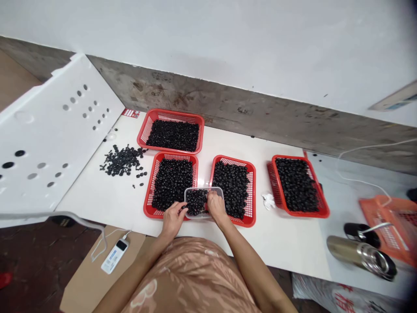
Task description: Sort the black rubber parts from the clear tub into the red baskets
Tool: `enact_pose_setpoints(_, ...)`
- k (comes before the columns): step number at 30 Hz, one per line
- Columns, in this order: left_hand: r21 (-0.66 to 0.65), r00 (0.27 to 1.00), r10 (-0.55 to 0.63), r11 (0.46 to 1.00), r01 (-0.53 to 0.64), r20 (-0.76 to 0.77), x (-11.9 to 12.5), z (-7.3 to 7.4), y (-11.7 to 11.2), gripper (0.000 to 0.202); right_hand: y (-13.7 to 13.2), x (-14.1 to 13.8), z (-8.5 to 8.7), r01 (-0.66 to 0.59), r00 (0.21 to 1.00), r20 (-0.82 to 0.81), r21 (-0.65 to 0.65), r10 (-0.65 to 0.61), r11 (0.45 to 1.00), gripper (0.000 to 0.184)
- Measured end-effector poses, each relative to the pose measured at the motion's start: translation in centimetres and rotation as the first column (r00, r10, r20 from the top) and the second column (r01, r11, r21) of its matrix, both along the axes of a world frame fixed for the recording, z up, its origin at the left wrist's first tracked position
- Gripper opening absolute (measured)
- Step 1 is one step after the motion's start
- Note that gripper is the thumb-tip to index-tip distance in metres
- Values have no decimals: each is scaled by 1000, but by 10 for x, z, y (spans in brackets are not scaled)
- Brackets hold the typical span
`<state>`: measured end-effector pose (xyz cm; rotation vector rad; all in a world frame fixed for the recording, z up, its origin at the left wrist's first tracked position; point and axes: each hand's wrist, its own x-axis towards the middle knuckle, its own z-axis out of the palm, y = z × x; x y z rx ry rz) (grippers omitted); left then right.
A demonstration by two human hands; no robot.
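A clear plastic tub (204,216) holding small black parts (195,201) stands in front of me, across the near edges of two red baskets. My left hand (172,218) is at the tub's left side, thumb and fingertips pinched together over something dark and too small to make out. Inside the tub's right part is my right hand (216,205), its fingers closed and pointing down; what they hold is hidden. Black ring-like parts fill the left red basket (148,204) and the right red basket (250,219) beside the tub.
Behind stands another red basket (143,138) of black pieces; a further red basket (322,214) is on the right. Loose black parts (123,161) lie in a pile at left, near a leaning white panel (58,126). A steel flask (348,252) lies at right. A power bank (114,256) rests on cardboard below.
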<state>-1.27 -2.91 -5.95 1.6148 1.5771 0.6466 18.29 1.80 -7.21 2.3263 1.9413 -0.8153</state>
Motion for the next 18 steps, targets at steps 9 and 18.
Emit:
enact_pose_setpoints(9, -546, 648, 369, 834, 86, 666, 12, 48, 22, 31, -24, -1, 38, 162, 627, -769, -29, -126, 986, 17)
enact_pose_setpoints(18, -692, 390, 593, 696, 193, 705, 19, 71, 36, 26, -38, -22, 83, 287, 215, -964, -92, -158, 953, 20)
